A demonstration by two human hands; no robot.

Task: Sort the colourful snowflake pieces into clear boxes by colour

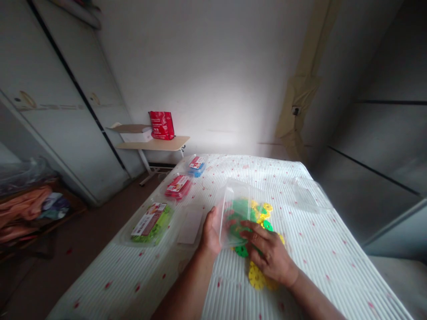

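Observation:
My left hand (211, 233) is closed around the side of a clear plastic box (237, 189), holding it tilted up off the bed. Green pieces (243, 208) show through its wall; I cannot tell which are inside and which lie behind. My right hand (271, 255) is at the box's near right side, fingers extended and slightly bent toward it. Its fingertips overlap the box and green pieces, with no clear grip visible. Yellow notched discs (256, 275) and green notched discs (267, 225) lie on the bed under and around my right hand.
On the bed's left stand lidded clear boxes of green pieces (156, 231), red pieces (178, 189) and blue pieces (196, 169). A pale card (190, 226) lies near my left hand. Another clear plastic piece (310, 195) is at right. A red bag (162, 125) sits on a side table (160, 144).

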